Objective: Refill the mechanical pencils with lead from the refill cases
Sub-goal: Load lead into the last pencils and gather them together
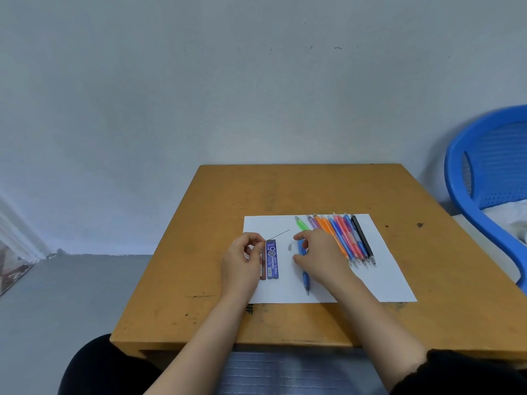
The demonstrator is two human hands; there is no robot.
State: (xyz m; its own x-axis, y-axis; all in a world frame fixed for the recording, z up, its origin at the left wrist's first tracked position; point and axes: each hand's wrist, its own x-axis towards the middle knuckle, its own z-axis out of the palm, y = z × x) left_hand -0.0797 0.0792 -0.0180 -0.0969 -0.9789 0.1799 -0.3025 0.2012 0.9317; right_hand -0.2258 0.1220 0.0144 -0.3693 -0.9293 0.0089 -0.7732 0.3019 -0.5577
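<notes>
while the left hand [245,252] pinches one thin lead [278,235] between thumb and fingertip just above the top of the blue refill case [271,259], the lead slants up and to the right, free over the white paper [393,280] on the worktop [199,266]. a red refill case [263,266] lies touching the blue one on its left, partly under that hand. the right hand [319,252] arches over the blue pencil [306,276], which lies on the paper near the cases with its tip toward the person; thumb and forefinger curve down around its upper barrel, but whether they already grip it cannot be told. a small grey cap [290,247] lies loose between case and pencil, so the barrel's back end is probably open, though the hand hides it. the step looks like feeding this lead in. to do it well, lift the pencil with its open end tilted toward the lead, line the lead up with the barrel, and let it slide in without pushing, since a sideways nudge would likely snap it. the row of other pencils [348,240] lies just beside the right hand, so keep the wrist clear of them.
</notes>
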